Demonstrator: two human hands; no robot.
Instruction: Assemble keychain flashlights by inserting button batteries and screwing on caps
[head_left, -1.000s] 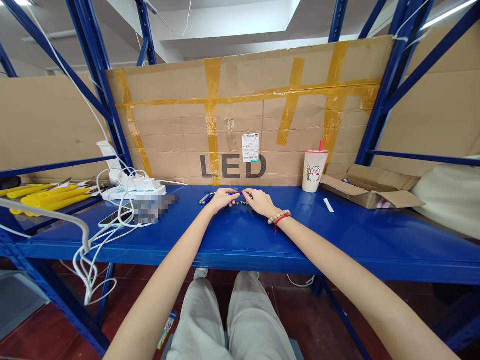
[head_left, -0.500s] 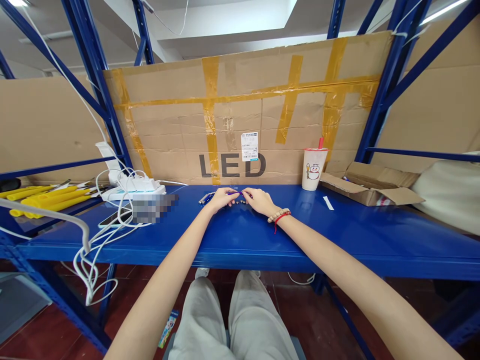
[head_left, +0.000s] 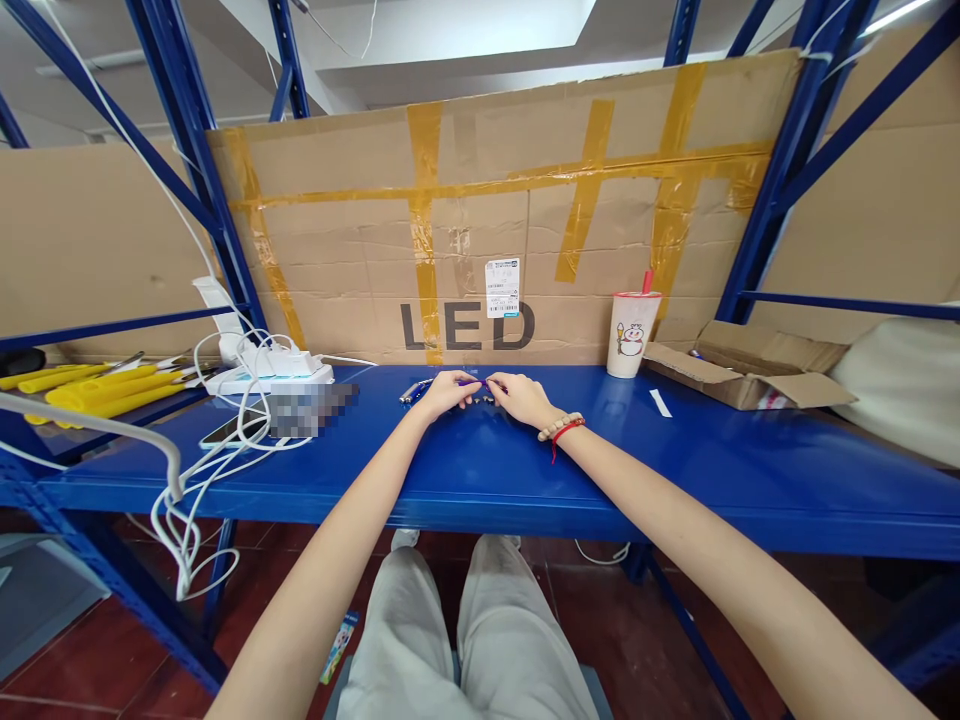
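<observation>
My left hand [head_left: 448, 392] and my right hand [head_left: 521, 397] meet over the middle of the blue shelf. Between them runs a slim purple pen [head_left: 472, 383], pinched by the fingers of each hand at either end. Its ends are hidden by the fingertips. Several small metallic pieces [head_left: 487, 400] lie on the shelf just under the hands, too small to make out. Left of my left hand lie blue and silver pens [head_left: 415, 392], partly covered by that hand. A beaded bracelet and a red string [head_left: 562, 428] circle my right wrist.
A paper cup [head_left: 634, 335] with a red straw stands right, beside an opened cardboard box [head_left: 739, 375] and a white strip [head_left: 661, 403]. Left are a power strip [head_left: 277, 368], tangled white cables [head_left: 184, 530] and yellow-handled tools [head_left: 112, 390]. Taped cardboard [head_left: 337, 260] walls the back.
The view has shifted slightly. Both hands stay together on the purple pen, with only slight finger movement.
</observation>
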